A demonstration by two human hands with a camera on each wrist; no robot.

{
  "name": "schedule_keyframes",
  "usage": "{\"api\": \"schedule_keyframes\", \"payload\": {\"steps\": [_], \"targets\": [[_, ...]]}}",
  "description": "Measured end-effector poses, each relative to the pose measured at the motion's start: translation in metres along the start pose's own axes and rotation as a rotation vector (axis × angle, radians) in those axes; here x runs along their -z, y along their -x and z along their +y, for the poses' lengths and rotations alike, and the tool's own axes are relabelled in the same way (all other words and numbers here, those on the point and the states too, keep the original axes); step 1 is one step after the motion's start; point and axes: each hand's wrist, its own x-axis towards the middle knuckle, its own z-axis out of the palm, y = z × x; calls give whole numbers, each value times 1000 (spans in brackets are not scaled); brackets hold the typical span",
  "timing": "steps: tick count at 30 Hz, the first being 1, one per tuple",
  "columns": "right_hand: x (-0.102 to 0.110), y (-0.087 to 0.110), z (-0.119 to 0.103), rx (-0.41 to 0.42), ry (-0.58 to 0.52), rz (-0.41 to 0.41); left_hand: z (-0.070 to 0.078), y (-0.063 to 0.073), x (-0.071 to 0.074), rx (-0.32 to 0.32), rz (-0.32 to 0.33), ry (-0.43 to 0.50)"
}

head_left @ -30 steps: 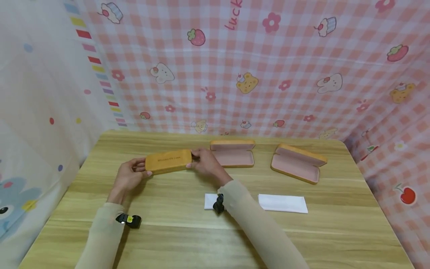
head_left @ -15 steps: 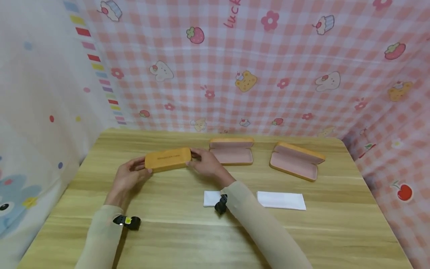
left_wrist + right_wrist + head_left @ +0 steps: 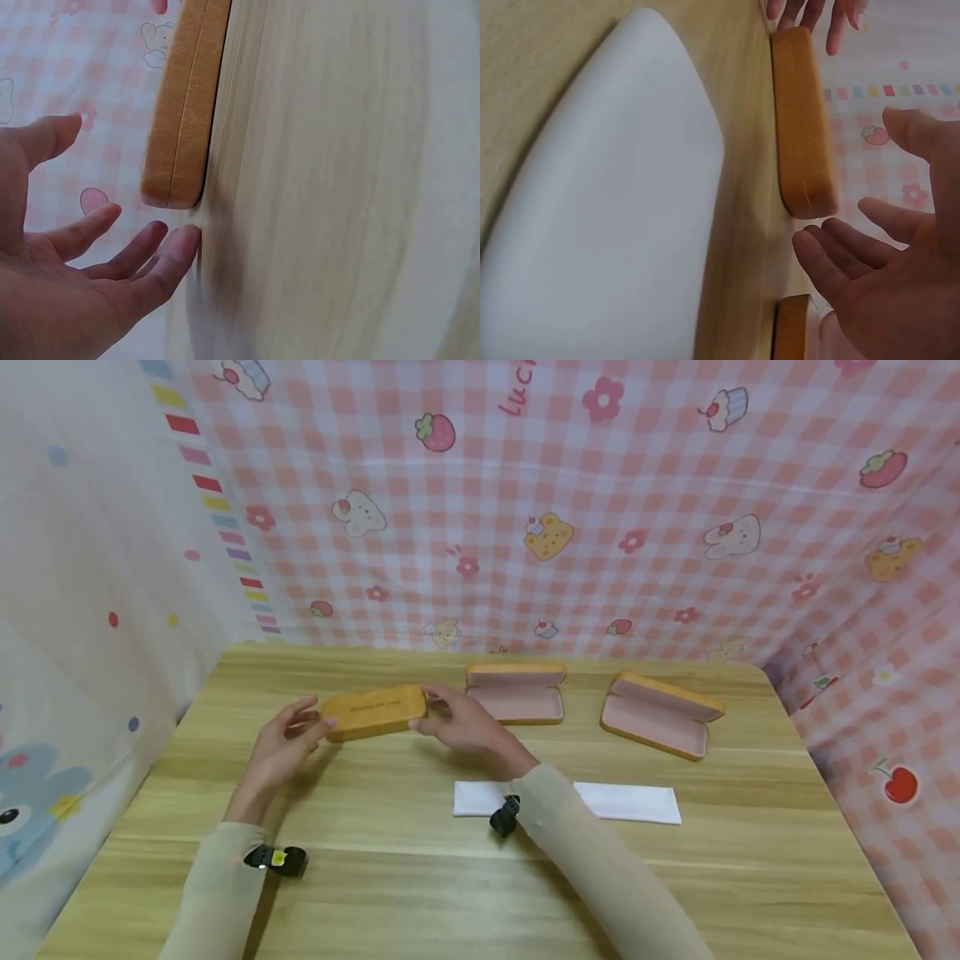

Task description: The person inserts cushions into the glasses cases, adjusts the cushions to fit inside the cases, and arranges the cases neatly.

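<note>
A closed orange-tan glasses case with small lettering on its lid lies on the table at the left. At its left end is my left hand; the left wrist view shows the fingers spread and apart from the case. My right hand is at the other end. In the right wrist view its thumb and fingers are spread, with a small gap to the case. Two more such cases stand open with pink lining: one open case beside my right hand and another farther right.
Two folded white cloths, a left cloth and a right cloth, lie in front of the open cases, partly under my right forearm. A pink checked curtain hangs behind the wooden table.
Both hands have loosened from the ends of the closed case, and the left hand has drawn slightly away to the left. The case stays in about the same place.
</note>
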Motion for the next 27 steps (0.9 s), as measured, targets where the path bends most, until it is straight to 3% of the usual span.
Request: {"api": "schedule_keyframes", "payload": {"steps": [6,16,27], "targets": [[7,10,-1,6,40,-18,4,7,-3,-50,17,-39],[21,27,0,77,112,-28,11,21,-10,-196,79,-111],[36,53,4,95,120,49,23,32,-40,-355,199,-183]]}}
